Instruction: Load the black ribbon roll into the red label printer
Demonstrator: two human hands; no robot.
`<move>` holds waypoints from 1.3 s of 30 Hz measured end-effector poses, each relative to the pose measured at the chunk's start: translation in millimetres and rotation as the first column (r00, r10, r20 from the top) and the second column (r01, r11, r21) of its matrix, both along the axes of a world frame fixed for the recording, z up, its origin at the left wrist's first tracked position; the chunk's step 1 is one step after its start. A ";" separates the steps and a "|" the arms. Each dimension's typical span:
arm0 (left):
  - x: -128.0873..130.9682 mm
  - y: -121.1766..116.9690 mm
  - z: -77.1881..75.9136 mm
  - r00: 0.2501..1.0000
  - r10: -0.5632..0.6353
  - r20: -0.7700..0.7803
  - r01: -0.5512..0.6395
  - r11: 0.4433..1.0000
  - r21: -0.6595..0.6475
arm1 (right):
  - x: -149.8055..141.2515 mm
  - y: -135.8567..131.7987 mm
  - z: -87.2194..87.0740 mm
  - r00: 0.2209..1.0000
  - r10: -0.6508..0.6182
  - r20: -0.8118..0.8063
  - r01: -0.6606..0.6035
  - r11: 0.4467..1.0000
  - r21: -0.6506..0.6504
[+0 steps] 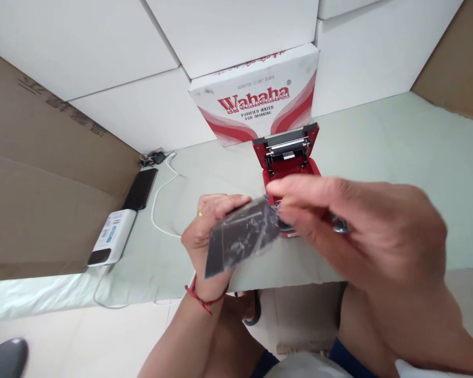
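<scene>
The right hand [366, 231], angled inward, pinches a glossy dark sheet [242, 239]; the left hand [205, 223] curls behind, its grip unclear.

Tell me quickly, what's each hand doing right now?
Left hand: curled behind the dark packet; whether it grips cannot be told.
Right hand: closed, pinching the dark packet's end between thumb and finger.
</scene>
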State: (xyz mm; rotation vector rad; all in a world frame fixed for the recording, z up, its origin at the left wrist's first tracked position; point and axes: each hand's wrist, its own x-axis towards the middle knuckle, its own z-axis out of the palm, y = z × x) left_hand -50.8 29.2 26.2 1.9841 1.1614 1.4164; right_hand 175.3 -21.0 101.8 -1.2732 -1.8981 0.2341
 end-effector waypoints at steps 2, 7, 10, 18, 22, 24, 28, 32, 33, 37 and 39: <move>-5.3 7.2 -2.4 0.991 0.132 0.020 -0.132 0.991 -0.035 | 14.1 8.1 -7.3 0.977 -0.137 -0.164 0.152 0.985 0.086; -20.9 25.8 -18.0 0.935 0.025 -0.353 -0.111 0.968 -0.226 | 76.3 33.5 -29.7 0.916 -0.400 -0.019 0.384 0.892 -0.239; -30.9 28.5 -23.0 0.865 -0.169 -0.472 0.019 0.952 -0.307 | 111.1 44.6 -47.8 0.879 -0.344 0.330 0.467 0.763 -0.447; -42.0 30.3 -23.1 0.706 -0.165 -0.689 0.027 0.978 -0.208 | 130.3 72.5 -91.6 0.814 -0.096 0.574 0.455 0.719 -0.525; -27.4 27.1 -21.5 0.759 -0.032 -0.651 -0.040 0.995 -0.095 | 132.3 71.8 -91.1 0.847 -0.030 0.531 0.378 0.735 -0.563; -17.3 19.9 -16.2 0.823 0.053 -0.566 -0.060 0.998 0.005 | 137.4 62.4 -80.6 0.894 0.078 0.442 0.236 0.756 -0.611; 5.3 1.1 -3.3 0.944 0.013 -0.330 0.039 0.988 0.151 | 139.8 39.6 -54.5 0.943 0.228 0.241 -0.042 0.802 -0.596; 23.1 -5.8 -2.0 0.942 -0.067 -0.330 0.142 0.968 0.207 | 121.6 33.2 -48.0 0.926 0.203 0.317 -0.013 0.858 -0.513; 25.8 -5.2 -3.5 0.938 -0.072 -0.338 0.151 0.965 0.214 | 116.4 34.1 -48.9 0.917 0.206 0.340 -0.010 0.866 -0.500; 30.9 -1.4 -9.7 0.930 -0.075 -0.359 0.166 0.959 0.229 | 109.0 34.5 -45.8 0.916 0.224 0.332 -0.038 0.874 -0.485; 31.6 -1.4 -11.0 0.930 -0.083 -0.357 0.173 0.958 0.229 | 112.8 28.3 -35.9 0.932 0.197 0.304 -0.036 0.886 -0.462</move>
